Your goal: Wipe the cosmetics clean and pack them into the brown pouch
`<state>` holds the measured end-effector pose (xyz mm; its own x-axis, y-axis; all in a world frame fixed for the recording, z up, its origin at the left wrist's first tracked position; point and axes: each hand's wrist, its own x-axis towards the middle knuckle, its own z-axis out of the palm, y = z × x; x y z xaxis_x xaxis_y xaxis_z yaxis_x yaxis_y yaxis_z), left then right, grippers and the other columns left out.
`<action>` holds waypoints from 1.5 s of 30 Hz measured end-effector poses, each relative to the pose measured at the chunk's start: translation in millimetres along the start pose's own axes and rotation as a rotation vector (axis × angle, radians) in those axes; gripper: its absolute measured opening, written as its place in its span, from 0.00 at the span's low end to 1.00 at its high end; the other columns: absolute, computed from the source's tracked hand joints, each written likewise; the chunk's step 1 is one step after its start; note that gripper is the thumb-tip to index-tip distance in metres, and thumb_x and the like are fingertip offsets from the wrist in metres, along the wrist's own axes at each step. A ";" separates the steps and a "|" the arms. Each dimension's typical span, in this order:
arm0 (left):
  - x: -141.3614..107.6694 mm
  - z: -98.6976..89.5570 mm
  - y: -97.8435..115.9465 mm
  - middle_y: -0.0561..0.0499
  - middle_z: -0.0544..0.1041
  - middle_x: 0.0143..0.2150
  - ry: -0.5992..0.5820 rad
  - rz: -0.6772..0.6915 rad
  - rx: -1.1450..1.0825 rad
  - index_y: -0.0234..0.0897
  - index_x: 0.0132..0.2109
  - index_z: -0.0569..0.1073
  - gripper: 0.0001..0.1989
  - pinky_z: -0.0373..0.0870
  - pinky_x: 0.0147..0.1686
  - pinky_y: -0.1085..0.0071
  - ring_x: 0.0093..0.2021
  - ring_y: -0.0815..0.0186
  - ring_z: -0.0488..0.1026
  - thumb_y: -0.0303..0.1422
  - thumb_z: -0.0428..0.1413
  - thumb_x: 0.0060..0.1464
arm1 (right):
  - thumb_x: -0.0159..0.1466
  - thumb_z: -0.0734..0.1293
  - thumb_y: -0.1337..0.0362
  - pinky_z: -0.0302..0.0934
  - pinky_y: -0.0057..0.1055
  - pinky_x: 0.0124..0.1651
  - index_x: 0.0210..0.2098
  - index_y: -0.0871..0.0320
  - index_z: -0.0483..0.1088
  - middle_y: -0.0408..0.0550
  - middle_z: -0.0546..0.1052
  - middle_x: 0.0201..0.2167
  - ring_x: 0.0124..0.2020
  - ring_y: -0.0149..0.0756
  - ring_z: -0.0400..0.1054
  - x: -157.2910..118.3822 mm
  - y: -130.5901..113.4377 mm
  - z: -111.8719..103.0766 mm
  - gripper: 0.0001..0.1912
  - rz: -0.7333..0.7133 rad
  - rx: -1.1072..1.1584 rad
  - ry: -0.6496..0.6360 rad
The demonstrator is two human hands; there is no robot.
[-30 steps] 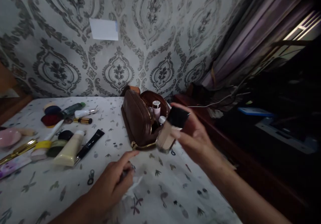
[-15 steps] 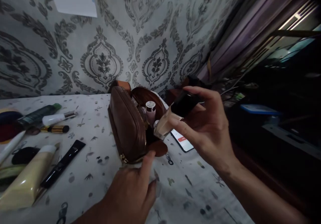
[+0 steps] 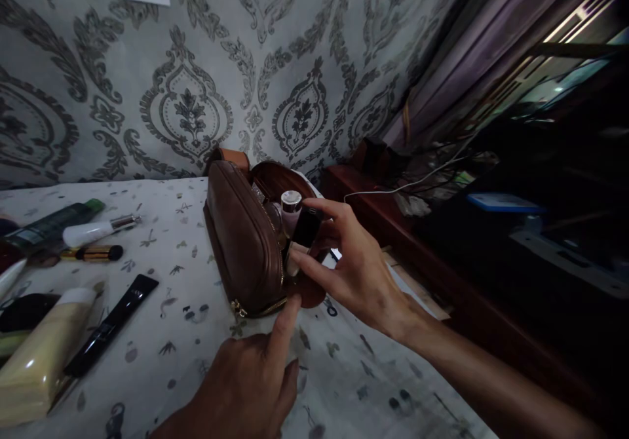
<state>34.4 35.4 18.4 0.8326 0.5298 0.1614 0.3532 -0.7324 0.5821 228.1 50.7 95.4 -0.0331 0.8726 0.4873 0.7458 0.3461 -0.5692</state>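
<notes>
A brown zip bag (image 3: 244, 236) stands open on the patterned white cloth. Inside it, a pink bottle with a silver cap (image 3: 291, 209) stands upright among other items. My right hand (image 3: 356, 265) grips a black-capped bottle (image 3: 305, 230) between thumb and fingers, its pale lower part inside the bag's opening. My left hand (image 3: 248, 377) is in front of the bag, index finger extended and touching the edge of its lowered brown flap (image 3: 308, 293); the other fingers are loosely bent and nothing is in them.
On the cloth (image 3: 167, 242) at left lie a black tube (image 3: 112, 326), a cream tube (image 3: 49, 354), a white tube (image 3: 88, 232), a gold-and-black tube (image 3: 93, 253) and a green bottle (image 3: 54, 226). Behind is a patterned wall; cables lie at right.
My right hand has moved left and brought the black-capped bottle into the bag's opening, tilting it more upright. My left index finger stays at the flap. The view has shifted slightly.
</notes>
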 end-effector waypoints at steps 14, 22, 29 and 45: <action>-5.3 -0.1 -0.6 0.51 0.79 0.31 -0.009 -0.021 -0.010 0.36 0.71 0.34 0.36 0.69 0.27 0.69 0.28 0.62 0.77 0.28 0.44 0.62 | 0.59 0.72 0.67 0.66 0.27 0.36 0.50 0.54 0.63 0.43 0.72 0.43 0.33 0.29 0.68 33.4 9.5 -26.4 0.22 -0.142 0.015 -0.373; -6.3 -1.2 -1.1 0.51 0.78 0.31 -0.022 -0.043 -0.007 0.37 0.71 0.37 0.35 0.70 0.29 0.69 0.28 0.64 0.76 0.29 0.44 0.62 | 0.61 0.69 0.72 0.62 0.30 0.43 0.47 0.56 0.64 0.46 0.72 0.42 0.42 0.35 0.67 35.9 6.8 -25.2 0.17 -0.282 -0.154 -0.627; -4.4 -2.0 1.5 0.50 0.79 0.32 -0.069 -0.097 -0.010 0.36 0.71 0.40 0.35 0.70 0.30 0.68 0.29 0.62 0.77 0.29 0.44 0.61 | 0.61 0.65 0.77 0.65 0.40 0.48 0.54 0.61 0.65 0.55 0.73 0.45 0.51 0.44 0.66 34.2 -0.7 -27.4 0.22 -0.355 -0.378 -0.714; -2.8 -3.5 -0.3 0.50 0.79 0.33 -0.126 -0.142 -0.027 0.38 0.72 0.37 0.36 0.69 0.32 0.67 0.31 0.61 0.77 0.30 0.44 0.61 | 0.67 0.63 0.67 0.62 0.45 0.56 0.55 0.65 0.69 0.59 0.76 0.49 0.53 0.45 0.65 23.2 11.3 -25.7 0.17 -0.450 -0.405 -0.562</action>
<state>30.4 35.7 20.6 0.8227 0.5680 -0.0236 0.4606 -0.6416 0.6134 252.8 66.0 117.3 -0.6338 0.7595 0.1465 0.7601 0.6466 -0.0636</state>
